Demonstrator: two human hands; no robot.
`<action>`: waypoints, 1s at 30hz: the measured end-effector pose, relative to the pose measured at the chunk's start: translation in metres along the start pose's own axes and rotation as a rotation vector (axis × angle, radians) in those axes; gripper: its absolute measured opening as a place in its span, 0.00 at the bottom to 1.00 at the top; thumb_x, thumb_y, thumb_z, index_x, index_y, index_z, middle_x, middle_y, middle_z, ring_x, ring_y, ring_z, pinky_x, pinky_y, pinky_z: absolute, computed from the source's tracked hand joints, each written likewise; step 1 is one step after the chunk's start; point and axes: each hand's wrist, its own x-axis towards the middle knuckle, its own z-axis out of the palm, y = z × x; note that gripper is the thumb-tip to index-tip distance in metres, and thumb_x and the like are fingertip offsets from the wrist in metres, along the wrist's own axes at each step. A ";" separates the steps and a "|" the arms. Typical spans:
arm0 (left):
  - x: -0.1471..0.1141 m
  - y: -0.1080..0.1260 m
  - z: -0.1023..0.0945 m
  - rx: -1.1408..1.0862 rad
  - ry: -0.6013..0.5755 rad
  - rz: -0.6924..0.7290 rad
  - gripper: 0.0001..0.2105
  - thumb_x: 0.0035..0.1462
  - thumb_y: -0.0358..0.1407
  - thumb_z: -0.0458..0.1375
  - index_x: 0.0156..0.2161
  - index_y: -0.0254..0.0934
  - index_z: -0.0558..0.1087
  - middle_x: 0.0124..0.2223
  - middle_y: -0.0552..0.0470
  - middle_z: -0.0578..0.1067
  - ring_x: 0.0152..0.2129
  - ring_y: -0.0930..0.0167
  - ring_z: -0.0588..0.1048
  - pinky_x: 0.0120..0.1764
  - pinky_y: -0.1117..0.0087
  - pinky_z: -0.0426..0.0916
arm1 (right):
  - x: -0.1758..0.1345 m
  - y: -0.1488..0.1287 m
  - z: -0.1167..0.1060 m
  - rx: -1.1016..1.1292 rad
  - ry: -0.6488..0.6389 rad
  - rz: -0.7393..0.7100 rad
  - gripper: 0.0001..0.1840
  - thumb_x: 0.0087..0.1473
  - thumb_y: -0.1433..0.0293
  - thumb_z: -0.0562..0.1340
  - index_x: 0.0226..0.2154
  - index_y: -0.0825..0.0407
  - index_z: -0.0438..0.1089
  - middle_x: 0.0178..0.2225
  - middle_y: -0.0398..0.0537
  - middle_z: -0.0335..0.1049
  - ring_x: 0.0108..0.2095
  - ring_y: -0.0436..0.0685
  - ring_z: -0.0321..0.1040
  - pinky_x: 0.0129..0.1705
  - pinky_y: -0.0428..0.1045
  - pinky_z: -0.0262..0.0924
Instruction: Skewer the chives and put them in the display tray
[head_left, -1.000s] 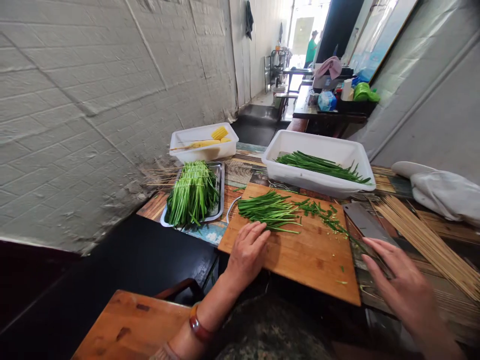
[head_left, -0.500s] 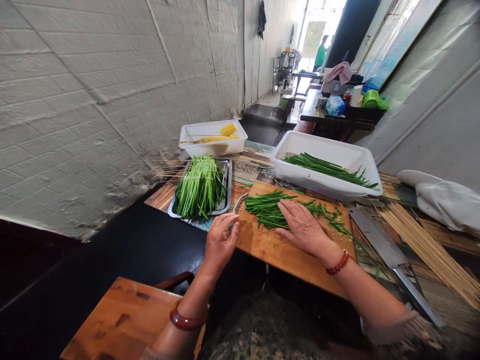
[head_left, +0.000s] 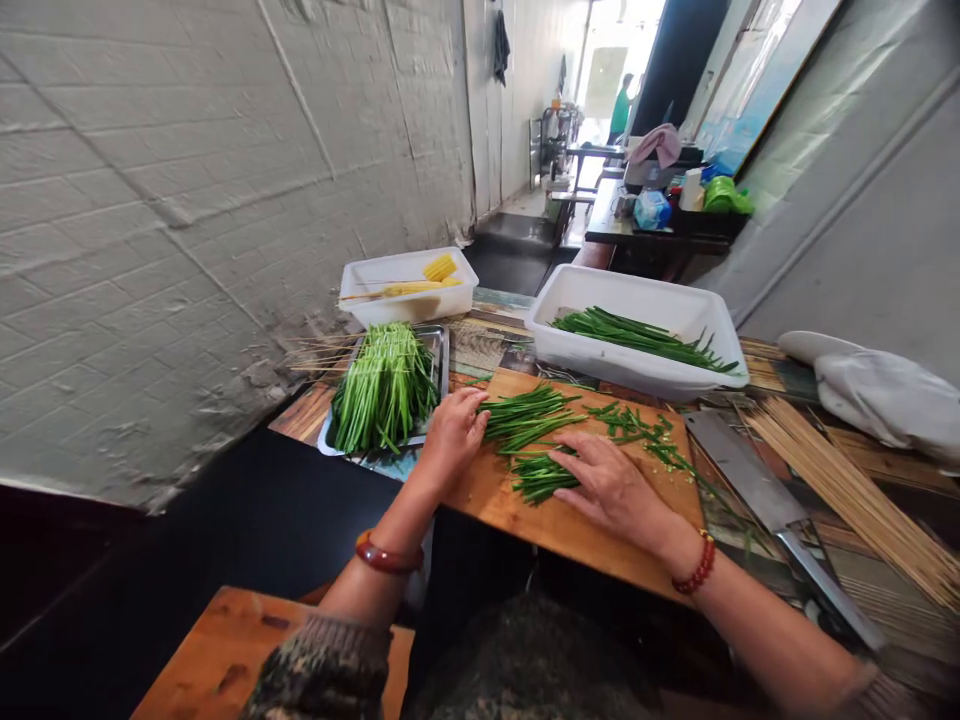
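Cut green garlic chives (head_left: 529, 415) lie on a wooden cutting board (head_left: 480, 490) in two portions, a larger one behind and a smaller bunch (head_left: 541, 477) nearer me. My right hand (head_left: 611, 485) rests with fingers apart at the right end of the smaller bunch. At the left ends of the larger portion is my left hand (head_left: 454, 435), its thumb apart from its slightly bent fingers; whether it touches the stalks is unclear. Short chive scraps (head_left: 637, 428) are scattered on the board's right side. Skewered chives (head_left: 386, 390) are heaped on a metal tray (head_left: 442, 360) at left.
A white bin (head_left: 637, 375) holds more long chives; another white bin (head_left: 409, 310) holds yellow skewered food. Right of the board lie a cleaver (head_left: 750, 470) and bamboo skewers (head_left: 847, 490). A wooden stool (head_left: 225, 660) stands at lower left. A person in green is far back.
My right hand has drawn a smaller bunch of chives toward me, apart from the rest. My left hand has moved forward to the pile's left ends. The view has shifted slightly.
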 end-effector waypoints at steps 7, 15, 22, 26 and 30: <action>0.030 0.001 0.009 0.220 -0.337 0.013 0.17 0.57 0.37 0.61 0.51 0.36 0.74 0.50 0.40 0.74 0.49 0.59 0.72 0.53 0.57 0.66 | 0.033 0.003 0.011 -0.071 -0.031 0.072 0.31 0.63 0.60 0.59 0.62 0.58 0.61 0.64 0.63 0.60 0.64 0.68 0.56 0.64 0.65 0.53; 0.030 -0.009 0.009 -0.231 -0.282 -0.193 0.09 0.55 0.37 0.56 0.32 0.34 0.77 0.32 0.49 0.75 0.35 0.66 0.72 0.45 0.64 0.67 | 0.019 0.010 0.011 0.034 0.047 -0.036 0.18 0.62 0.65 0.61 0.53 0.53 0.70 0.50 0.57 0.74 0.51 0.63 0.69 0.52 0.61 0.62; 0.037 -0.015 0.006 -0.382 -0.392 -0.267 0.18 0.57 0.45 0.54 0.34 0.31 0.78 0.28 0.51 0.77 0.27 0.69 0.73 0.33 0.70 0.68 | 0.019 0.013 0.013 0.039 0.070 -0.039 0.18 0.63 0.64 0.60 0.52 0.54 0.71 0.51 0.57 0.73 0.50 0.64 0.68 0.52 0.60 0.61; 0.037 -0.010 -0.002 -0.370 -0.424 -0.242 0.16 0.57 0.42 0.55 0.38 0.32 0.80 0.34 0.48 0.79 0.33 0.67 0.75 0.39 0.67 0.70 | 0.018 0.014 0.014 0.037 0.062 -0.038 0.18 0.63 0.63 0.60 0.52 0.54 0.71 0.50 0.57 0.73 0.49 0.64 0.68 0.52 0.60 0.61; 0.041 -0.002 -0.005 -0.212 -0.400 -0.055 0.11 0.55 0.34 0.57 0.40 0.35 0.81 0.41 0.45 0.79 0.41 0.65 0.76 0.50 0.61 0.69 | 0.019 0.015 0.015 0.024 0.081 -0.033 0.17 0.62 0.63 0.61 0.51 0.53 0.71 0.50 0.57 0.73 0.48 0.64 0.68 0.51 0.60 0.61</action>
